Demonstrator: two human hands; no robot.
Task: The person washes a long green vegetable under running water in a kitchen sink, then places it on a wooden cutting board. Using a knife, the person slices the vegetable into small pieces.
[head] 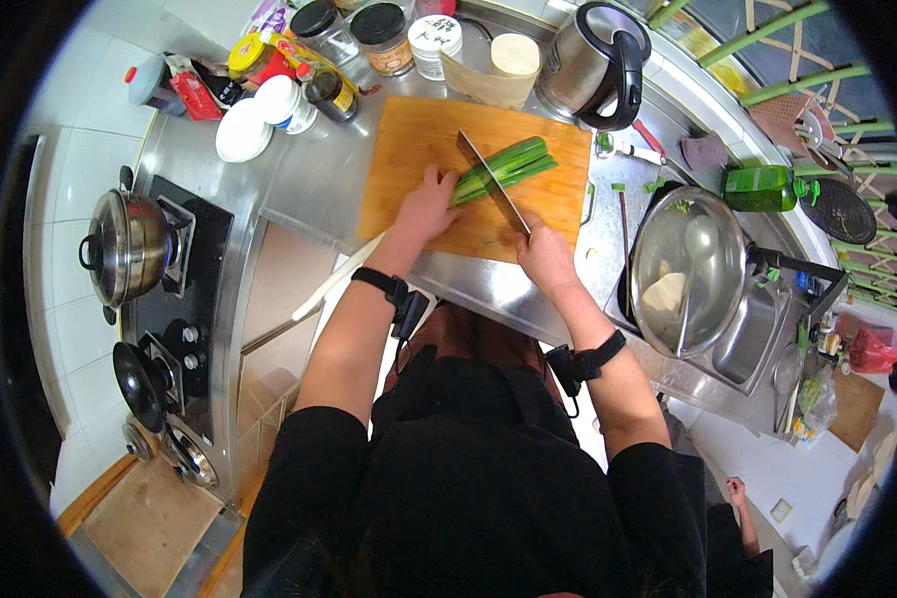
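A wooden cutting board (411,134) rests on the steel counter before me. Across it lies a large green onion, its green leaves (519,161) toward the upper right and its long white stalk (336,276) reaching past the board's lower left edge. My left hand (428,205) grips the green onion near the middle of the board. In my right hand (547,254) is the handle of a kitchen knife. The knife's blade (493,178) crosses over the leaves, a little right of my left fingers; whether it touches the board is hidden.
Jars and bottles (330,93) stand behind the board at left, an electric kettle (594,67) behind at right. A large steel bowl (689,273) sits by the sink (751,340). A lidded pot (127,247) and a wok (138,385) occupy the stove. Another person's hand (735,491) shows at lower right.
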